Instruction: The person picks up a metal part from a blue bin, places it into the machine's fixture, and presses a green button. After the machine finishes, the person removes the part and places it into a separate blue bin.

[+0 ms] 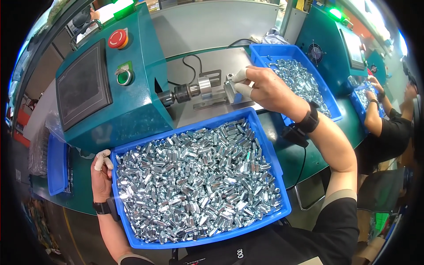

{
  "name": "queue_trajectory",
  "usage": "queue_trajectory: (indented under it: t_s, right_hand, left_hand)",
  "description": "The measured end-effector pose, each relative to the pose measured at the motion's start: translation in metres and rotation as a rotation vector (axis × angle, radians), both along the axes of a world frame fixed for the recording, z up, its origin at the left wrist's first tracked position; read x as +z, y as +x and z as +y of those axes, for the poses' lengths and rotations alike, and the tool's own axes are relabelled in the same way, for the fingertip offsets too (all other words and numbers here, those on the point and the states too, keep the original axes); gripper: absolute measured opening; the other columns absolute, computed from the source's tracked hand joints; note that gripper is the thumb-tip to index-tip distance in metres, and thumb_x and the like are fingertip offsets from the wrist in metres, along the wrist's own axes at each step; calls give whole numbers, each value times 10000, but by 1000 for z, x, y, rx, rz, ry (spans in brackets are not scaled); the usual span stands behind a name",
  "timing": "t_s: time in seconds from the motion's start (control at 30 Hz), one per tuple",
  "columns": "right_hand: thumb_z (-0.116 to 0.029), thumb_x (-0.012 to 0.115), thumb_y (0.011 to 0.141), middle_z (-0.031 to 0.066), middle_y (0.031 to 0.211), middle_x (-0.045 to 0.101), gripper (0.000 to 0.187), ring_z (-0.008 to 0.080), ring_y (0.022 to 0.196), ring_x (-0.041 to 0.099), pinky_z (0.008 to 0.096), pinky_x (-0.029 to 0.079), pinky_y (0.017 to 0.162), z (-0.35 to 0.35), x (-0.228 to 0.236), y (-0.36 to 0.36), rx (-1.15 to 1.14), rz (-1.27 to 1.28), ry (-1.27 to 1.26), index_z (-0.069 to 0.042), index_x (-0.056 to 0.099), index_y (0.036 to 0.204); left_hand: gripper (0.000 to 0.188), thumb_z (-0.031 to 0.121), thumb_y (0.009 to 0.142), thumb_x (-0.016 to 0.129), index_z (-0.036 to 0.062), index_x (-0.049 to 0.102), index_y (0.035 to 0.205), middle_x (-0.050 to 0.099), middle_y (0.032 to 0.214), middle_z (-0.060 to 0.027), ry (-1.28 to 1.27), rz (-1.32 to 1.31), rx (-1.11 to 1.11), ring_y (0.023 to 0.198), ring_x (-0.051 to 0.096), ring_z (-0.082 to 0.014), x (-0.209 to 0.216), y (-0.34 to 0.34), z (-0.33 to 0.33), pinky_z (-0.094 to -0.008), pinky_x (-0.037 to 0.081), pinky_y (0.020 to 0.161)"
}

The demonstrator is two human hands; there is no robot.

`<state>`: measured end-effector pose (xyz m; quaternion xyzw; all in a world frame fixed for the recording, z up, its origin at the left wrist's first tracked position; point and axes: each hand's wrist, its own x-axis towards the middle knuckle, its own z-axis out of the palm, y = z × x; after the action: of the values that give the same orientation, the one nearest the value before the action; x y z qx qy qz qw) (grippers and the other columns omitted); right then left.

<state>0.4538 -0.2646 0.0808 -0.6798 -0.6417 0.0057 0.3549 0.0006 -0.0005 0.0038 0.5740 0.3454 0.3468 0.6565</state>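
A: Part (231, 78) at the metal fixture (229, 90), pinched in my right hand (265, 90) grip, facing the chuck (187, 92).
B: Left?
A: Left hand (101, 174) grip loosely curled, holding nothing, against the near blue bin (269, 154) of metal spacers (194, 176) on the green surface (291, 154).

— What lay by the left hand (102, 176)?
— A glossy blue plastic bin (265, 145), heaped with bright, shiny metal nuts (194, 181).
— And at the right hand (265, 90)?
— A smooth metal fixture (230, 88); white cloth covered the fingertips (240, 75)
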Motion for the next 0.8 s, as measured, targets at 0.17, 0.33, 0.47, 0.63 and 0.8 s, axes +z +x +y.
queue_trajectory:
  t_s: [0.17,0.33,0.47,0.63,0.8]
  right_hand:
    - [-92,675,919,133,875,705,220,177,766,684,299,534,655,-4,-1,-8,-43,70,-40,14,686,1112]
    - [-145,674,950,110,950,733,280,129,795,663,285,538,704,-11,-7,-21,-170,384,-66,15,683,1180]
    - [-178,686,956,81,992,733,339,103,830,640,274,528,754,-14,-9,-22,-214,593,-175,18,675,1233]
    - [-191,705,947,67,1038,718,386,98,886,625,270,516,804,-12,-9,-18,-85,751,-220,0,664,1280]
    - [-186,714,940,56,1052,694,391,102,865,606,271,511,798,-2,-7,-1,39,699,-353,-22,664,1292]
  left_hand:
    - [286,276,1066,480,38,627,1124,531,707,18,-2,-3,0,513,397,-48,-1,-1,0,-194,327,475]
    - [284,274,1066,479,37,626,1120,524,704,18,18,12,-11,513,396,-47,2,-1,-1,-193,326,476]
    - [298,268,1057,492,15,632,1132,586,706,-7,-17,-21,-3,515,422,-39,5,3,-6,-173,338,495]
    - [300,271,1059,491,17,633,1130,577,697,-5,-26,-25,-4,513,420,-39,3,2,-3,-175,337,493]
    - [307,280,1060,492,16,630,1136,567,696,-2,-2,-25,-4,511,415,-40,1,2,-3,-180,335,491]
